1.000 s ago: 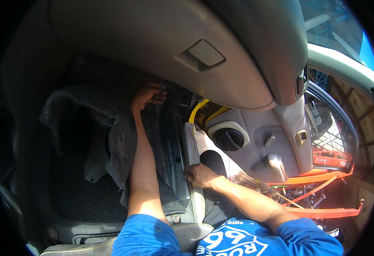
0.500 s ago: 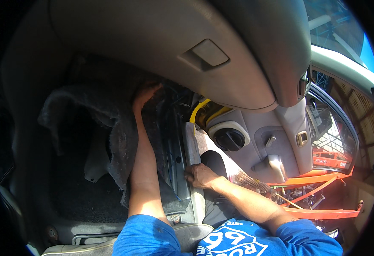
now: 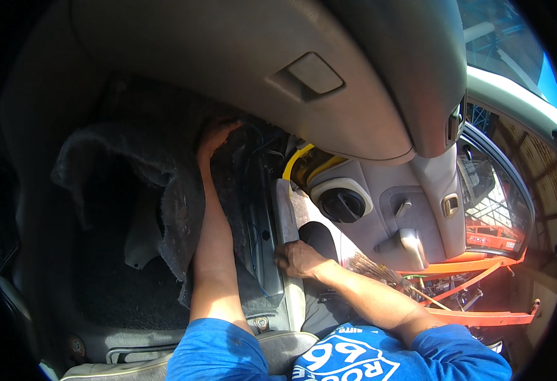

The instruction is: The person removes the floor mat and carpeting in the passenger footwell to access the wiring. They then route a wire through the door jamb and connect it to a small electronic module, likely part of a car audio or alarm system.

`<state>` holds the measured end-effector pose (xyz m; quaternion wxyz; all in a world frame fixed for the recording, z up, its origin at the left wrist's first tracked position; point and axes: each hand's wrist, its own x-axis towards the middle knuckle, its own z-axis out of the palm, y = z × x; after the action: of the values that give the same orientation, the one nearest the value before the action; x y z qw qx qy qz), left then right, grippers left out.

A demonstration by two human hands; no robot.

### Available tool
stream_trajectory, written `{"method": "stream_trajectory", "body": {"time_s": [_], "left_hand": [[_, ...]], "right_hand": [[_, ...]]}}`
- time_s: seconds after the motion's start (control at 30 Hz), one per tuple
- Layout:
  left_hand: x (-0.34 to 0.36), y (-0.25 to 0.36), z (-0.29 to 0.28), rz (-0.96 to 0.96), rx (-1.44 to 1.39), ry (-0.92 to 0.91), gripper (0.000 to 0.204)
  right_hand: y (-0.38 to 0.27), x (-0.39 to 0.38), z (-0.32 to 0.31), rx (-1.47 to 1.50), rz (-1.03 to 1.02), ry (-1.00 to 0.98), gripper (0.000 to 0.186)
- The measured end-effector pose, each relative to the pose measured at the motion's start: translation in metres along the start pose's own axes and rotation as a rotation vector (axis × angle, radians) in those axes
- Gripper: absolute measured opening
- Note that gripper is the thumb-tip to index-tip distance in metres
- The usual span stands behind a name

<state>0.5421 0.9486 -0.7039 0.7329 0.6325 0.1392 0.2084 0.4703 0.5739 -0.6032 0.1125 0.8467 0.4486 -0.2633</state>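
My left hand reaches deep into the shaded footwell under the dashboard. At least one finger is stretched toward the right; the others are hard to make out in the dark. It lies against the grey carpet, whose torn, fuzzy edge is folded back beside my forearm. My right hand is closed over the inner edge of the door sill, fingertips curled out of sight. Between my arms a bare dark metal channel shows, with a thin blue wire along it. Loose wiring hangs near its far end.
Above is the dashboard with a glove box latch. At right the door stands open, with a round speaker. A yellow strip is near the hinge. Outside are a brush and an orange metal frame. A seat edge is nearest.
My left hand and the folded carpet edge have shifted very slightly. My right hand stays at the same spot on the sill.
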Motion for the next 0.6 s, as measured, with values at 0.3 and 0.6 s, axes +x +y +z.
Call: {"method": "stream_trajectory", "body": {"time_s": [0.3,0.6], "left_hand": [[-0.024,0.027,-0.003,0.113,-0.093,-0.213,0.042],[-0.033,0.040,-0.004,0.131,-0.270,-0.293,0.047]], "right_hand": [[0.002,0.003,0.003,-0.070,-0.001,-0.027,0.031],[-0.002,0.002,0.001,-0.023,0.030,-0.023,0.031]]}}
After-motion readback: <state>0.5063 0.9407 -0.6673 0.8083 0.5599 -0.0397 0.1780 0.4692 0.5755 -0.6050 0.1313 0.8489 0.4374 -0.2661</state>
